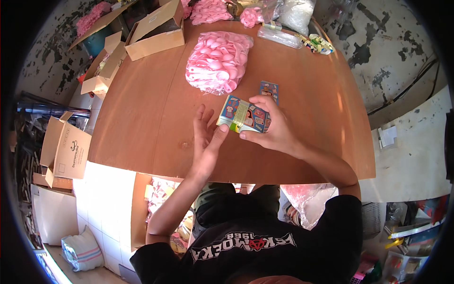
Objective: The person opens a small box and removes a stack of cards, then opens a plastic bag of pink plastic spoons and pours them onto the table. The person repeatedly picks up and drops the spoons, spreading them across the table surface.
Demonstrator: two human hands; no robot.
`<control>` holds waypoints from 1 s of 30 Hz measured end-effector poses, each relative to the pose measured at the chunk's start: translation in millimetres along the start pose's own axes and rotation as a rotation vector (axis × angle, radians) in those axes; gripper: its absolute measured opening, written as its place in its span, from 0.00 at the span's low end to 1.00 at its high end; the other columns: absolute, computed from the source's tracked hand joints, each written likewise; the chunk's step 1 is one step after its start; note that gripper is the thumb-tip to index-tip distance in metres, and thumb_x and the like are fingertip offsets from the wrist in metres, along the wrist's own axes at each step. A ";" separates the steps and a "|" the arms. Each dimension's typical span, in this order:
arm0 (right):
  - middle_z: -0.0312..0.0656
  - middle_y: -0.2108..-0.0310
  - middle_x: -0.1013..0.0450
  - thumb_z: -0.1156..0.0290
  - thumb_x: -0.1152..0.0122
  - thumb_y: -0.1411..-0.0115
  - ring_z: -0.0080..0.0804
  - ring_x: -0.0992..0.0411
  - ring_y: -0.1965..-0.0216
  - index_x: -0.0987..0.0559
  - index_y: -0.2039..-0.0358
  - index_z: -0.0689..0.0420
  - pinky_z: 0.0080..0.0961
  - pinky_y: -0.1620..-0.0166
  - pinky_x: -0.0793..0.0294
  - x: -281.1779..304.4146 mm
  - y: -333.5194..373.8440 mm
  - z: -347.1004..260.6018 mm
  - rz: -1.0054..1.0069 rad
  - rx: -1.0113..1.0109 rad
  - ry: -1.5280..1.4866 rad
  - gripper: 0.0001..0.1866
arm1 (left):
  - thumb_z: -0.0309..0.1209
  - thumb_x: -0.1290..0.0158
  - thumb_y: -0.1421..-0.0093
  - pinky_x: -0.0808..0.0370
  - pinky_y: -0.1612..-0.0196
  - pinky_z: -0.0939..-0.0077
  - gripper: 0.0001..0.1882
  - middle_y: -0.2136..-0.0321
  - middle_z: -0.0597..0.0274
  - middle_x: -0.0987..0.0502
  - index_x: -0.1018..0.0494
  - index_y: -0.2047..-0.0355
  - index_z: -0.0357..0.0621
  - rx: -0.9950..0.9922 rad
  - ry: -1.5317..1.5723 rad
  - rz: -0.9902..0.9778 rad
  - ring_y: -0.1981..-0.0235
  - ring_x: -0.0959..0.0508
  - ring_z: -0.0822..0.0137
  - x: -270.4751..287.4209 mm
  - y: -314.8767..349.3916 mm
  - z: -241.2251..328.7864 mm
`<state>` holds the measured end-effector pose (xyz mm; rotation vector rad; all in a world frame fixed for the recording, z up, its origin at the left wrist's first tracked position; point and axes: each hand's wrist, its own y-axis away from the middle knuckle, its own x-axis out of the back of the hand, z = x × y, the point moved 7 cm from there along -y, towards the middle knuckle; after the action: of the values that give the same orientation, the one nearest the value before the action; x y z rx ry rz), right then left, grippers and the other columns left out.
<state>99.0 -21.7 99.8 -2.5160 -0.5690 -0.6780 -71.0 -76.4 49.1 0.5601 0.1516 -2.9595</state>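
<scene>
My right hand (274,125) grips a small blue bundle of printed cards (243,113) by its right end, thumb below and fingers on top. A pale yellowish band wraps around the bundle's middle, and its thick pale edge faces left. My left hand (207,139) is open, with its fingers apart and pointing up, to the left of the bundle. Its thumb tip overlaps the bundle's lower left corner; I cannot tell whether it presses there. Just beyond my right hand lies a similar blue printed piece (269,89) on the brown table (151,113), partly hidden by my fingers.
A clear bag of pink plastic spoons (220,61) sits farther back on the table. Behind stand an open cardboard box (156,31), more pink pieces (210,10), a flat clear packet (280,38) and a bag of white material (296,14). Another carton (66,149) stands at left.
</scene>
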 end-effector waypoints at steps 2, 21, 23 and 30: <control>0.52 0.50 0.27 0.65 0.17 0.56 0.37 0.26 0.47 0.35 0.44 0.60 0.32 0.46 0.27 -15.6 3.2 -20.8 -0.001 0.033 -0.150 0.44 | 0.37 0.41 0.36 0.36 0.35 0.59 0.47 0.37 0.43 0.42 0.62 0.28 0.48 -0.048 0.080 0.007 0.35 0.37 0.57 1.3 10.7 0.9; 0.44 0.50 0.23 0.74 0.30 0.43 0.37 0.21 0.53 0.21 0.49 0.57 0.30 0.53 0.21 -29.4 64.8 -61.3 -0.110 0.052 0.054 0.20 | 0.28 0.36 0.41 0.22 0.53 0.71 0.32 0.54 0.62 0.25 0.39 0.40 0.45 0.045 0.358 -0.040 0.55 0.23 0.70 7.7 37.5 -10.0; 0.44 0.49 0.23 0.75 0.30 0.44 0.37 0.21 0.54 0.21 0.50 0.58 0.30 0.53 0.21 -31.5 70.0 -56.3 -0.086 0.037 0.058 0.20 | 0.28 0.36 0.41 0.22 0.53 0.71 0.30 0.55 0.62 0.24 0.37 0.41 0.44 0.044 0.304 -0.066 0.55 0.23 0.70 9.3 35.3 -12.6; 0.47 0.51 0.23 0.76 0.25 0.50 0.38 0.21 0.54 0.20 0.52 0.60 0.29 0.54 0.21 -38.9 78.3 -41.9 0.016 0.049 -0.118 0.23 | 0.26 0.35 0.43 0.22 0.58 0.75 0.23 0.63 0.64 0.22 0.31 0.49 0.39 0.091 0.228 -0.074 0.62 0.21 0.73 8.4 25.1 -18.1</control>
<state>92.1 -117.2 84.8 -2.5241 -0.5992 -0.5063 -68.7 -99.9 27.3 0.9229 0.0603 -2.9773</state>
